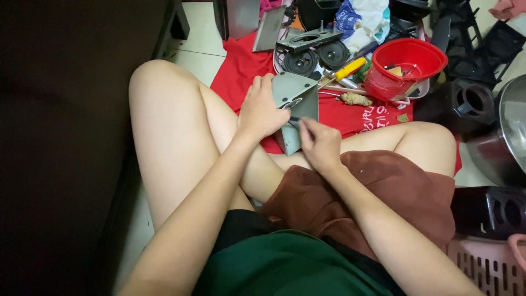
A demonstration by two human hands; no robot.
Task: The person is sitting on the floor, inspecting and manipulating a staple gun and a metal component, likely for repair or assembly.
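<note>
Green shirt hem [285, 263] and brown shorts [372, 197] fill the bottom edge, both forearms running up from there. Person sits cross-legged on the floor [203, 55].

Grey metal bracket [296, 104]: held above the crossed legs, over the edge of a red cloth [241, 66]. Angled plate, a few holes in the upper face, lower face dropping toward the shin.

Left hand [260, 109]: fingers wrapped around the bracket's left edge, thumb side on the top face. Firm hold.

Right hand [320, 143]: fingers pinched narrow on a thin dark tool [296, 118], tip touching the bracket near the bend. Cannot tell what kind of tool, too small.

Around it, on the red cloth:
- yellow-handled screwdriver [346, 69] just beyond the bracket, lying diagonal
- two round black speaker drivers [318, 57] side by side, a dark frame with an oval cutout resting above them
- red plastic bucket [408, 66] to the right, small parts inside, tilted
- piece of ginger-like root [356, 99] between bucket and bracket

Far right: steel pot [507, 131], black plastic housings, pink basket [487, 266] at the lower corner. Dark furniture panel [60, 142] covers the whole left side.
</note>
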